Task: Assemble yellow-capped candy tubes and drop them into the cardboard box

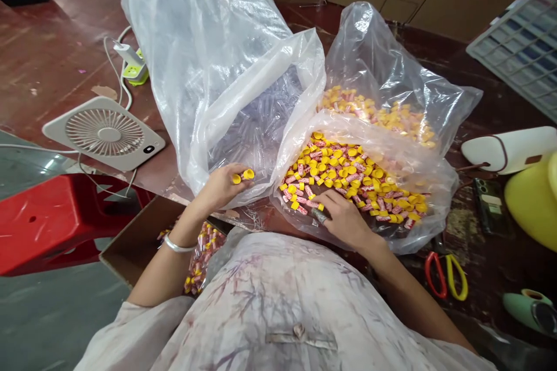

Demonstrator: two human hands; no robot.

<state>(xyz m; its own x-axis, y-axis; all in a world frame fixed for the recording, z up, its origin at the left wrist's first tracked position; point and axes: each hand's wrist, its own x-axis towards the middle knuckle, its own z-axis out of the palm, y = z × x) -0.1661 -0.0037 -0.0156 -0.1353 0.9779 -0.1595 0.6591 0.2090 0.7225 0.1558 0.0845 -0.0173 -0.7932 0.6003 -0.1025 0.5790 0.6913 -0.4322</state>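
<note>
My left hand (224,186) is closed around a couple of yellow caps (248,174), open ends up; whatever is below them is hidden by the fingers. It is at the mouth of a large translucent bag (204,29) filled with clear plastic tubes (261,122). My right hand (342,217) reaches into a second clear bag (439,185), its fingertips closed on a small yellow-capped piece (321,207). Around it lie many pink-and-white patterned pieces with yellow caps (343,171). A grey band shows on one right finger.
On the left are a white fan (108,133), a power adapter (130,58) with cables and a red stool (47,220). A cardboard box (130,243) stands below the table edge. Scissors (446,275), a phone (491,206), a white case (509,149) and a grey crate (517,40) lie right.
</note>
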